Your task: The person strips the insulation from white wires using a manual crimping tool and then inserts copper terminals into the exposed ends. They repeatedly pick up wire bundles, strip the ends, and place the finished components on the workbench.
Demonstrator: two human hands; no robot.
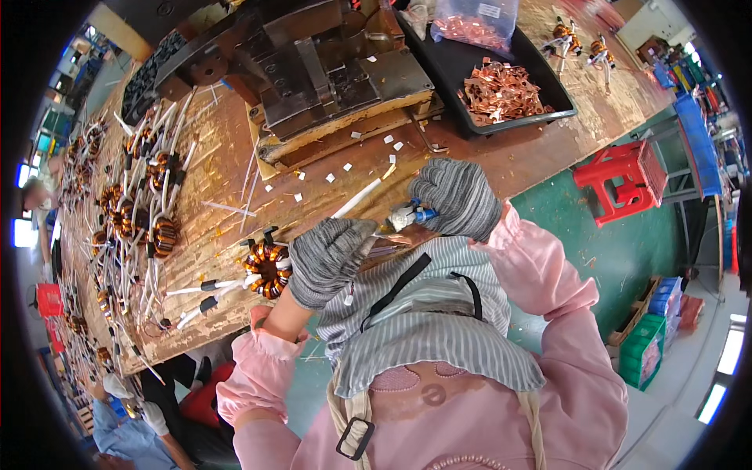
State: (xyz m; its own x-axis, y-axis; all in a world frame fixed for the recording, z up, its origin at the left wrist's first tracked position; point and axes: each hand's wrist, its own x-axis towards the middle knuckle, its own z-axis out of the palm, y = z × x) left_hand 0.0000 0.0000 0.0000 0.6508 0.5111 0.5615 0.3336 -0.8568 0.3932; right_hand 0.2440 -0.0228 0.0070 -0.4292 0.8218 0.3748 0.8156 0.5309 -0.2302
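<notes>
Closed hands either side of a small gap, coil to the left

The ring-shaped coil of copper-coloured wire with black bands lies near the front of the worn wooden table, just left of the left hand, clearly the nearer one. That hand, in a grey knitted glove, is closed; its fingers hide what they grip, so I cannot tell what it holds.

The gloved right hand is closed around a small blue-and-silver tool, its silver end facing left, toward the left hand.

A long white-sleeved lead slants from behind the left hand, away and rightward, its pale yellow tip near the right hand's knuckles.
</notes>
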